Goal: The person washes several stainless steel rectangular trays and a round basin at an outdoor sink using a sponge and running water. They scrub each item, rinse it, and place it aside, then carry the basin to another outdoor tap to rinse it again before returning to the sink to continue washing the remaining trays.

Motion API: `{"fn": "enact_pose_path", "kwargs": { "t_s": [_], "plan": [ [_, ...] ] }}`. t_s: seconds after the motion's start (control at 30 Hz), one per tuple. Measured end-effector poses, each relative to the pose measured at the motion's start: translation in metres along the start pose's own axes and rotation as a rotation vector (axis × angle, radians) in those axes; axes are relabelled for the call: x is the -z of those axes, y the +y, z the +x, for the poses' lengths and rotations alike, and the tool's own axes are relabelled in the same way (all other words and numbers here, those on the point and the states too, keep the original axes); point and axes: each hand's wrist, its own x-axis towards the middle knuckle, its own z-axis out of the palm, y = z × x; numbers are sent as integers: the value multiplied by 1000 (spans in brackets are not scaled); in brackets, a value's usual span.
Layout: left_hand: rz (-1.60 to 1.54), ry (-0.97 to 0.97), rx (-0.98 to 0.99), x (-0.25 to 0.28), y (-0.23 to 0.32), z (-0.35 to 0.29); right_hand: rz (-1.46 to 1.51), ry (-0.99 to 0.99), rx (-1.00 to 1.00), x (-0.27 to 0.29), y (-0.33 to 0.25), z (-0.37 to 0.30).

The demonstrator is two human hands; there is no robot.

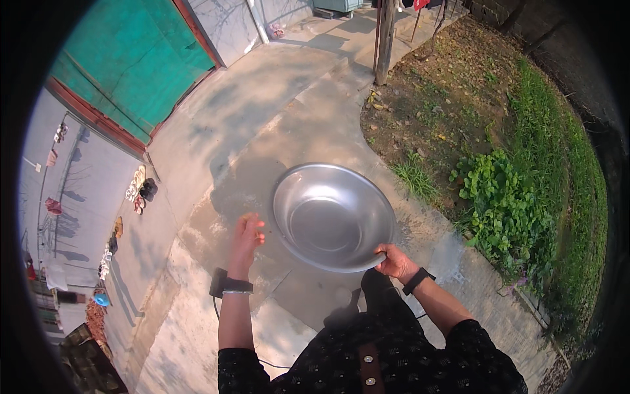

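Observation:
A wide, round metal basin (326, 224) with a shiny inside hangs in front of me over the concrete, with nothing in it. My right hand (398, 262) grips its rim at the near right side, thumb over the edge. To the left of the basin, apart from its rim, is my left hand (248, 233). Its fingers are parted and slightly curled, and it holds nothing. Dark bands sit on both of my wrists.
Concrete paving (262, 125) stretches ahead. On the right lies a garden bed with leafy green plants (505, 197), and a wooden post (386, 43) stands at its far corner. Several shoes (136, 187) line the wall at left, near a green door covering (131, 59).

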Motion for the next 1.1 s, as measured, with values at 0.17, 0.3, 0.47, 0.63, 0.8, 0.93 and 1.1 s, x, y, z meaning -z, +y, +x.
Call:
{"fn": "enact_pose_path", "kwargs": {
  "t_s": [0.17,0.3,0.47,0.63,0.8,0.93,1.1],
  "plan": [
    [-29,142,86,84,1,110,505,42,8,-37,-154,84],
    [-85,329,65,173,20,167,820,-321,295,-77,-298,178],
    [-82,615,221,232,70,227,807,-489,171,-169,-406,294],
    [-55,661,155,227,112,330,557,-120,-107,-261,-463,419],
    [-136,565,307,232,149,467,253,-5,35,-361,-530,532],
    [-177,547,340,262,202,577,487,-261,-40,-454,-620,556],
    [-78,648,321,329,278,706,401,-21,48,-557,-704,606]
  ]
}}
